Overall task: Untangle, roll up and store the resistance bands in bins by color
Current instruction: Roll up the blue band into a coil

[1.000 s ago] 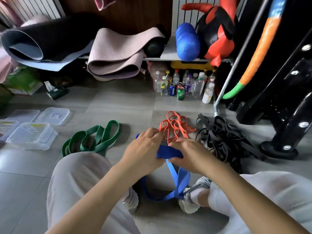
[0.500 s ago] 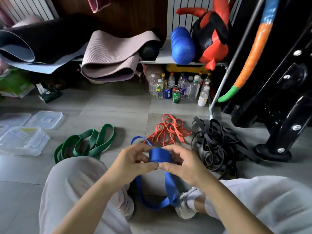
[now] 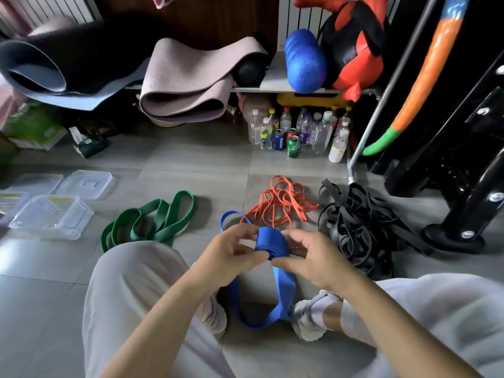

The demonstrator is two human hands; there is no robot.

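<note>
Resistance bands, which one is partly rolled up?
The blue band, pinched by left hand and right hand; green band, orange bands and black bands lie loose.

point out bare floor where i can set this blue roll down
Bare tiles lie between the green band and the clear bin, and a wider stretch runs from the green band back to the bottles. The right is crowded: orange band and black bands close together, beside the stand base.
</note>
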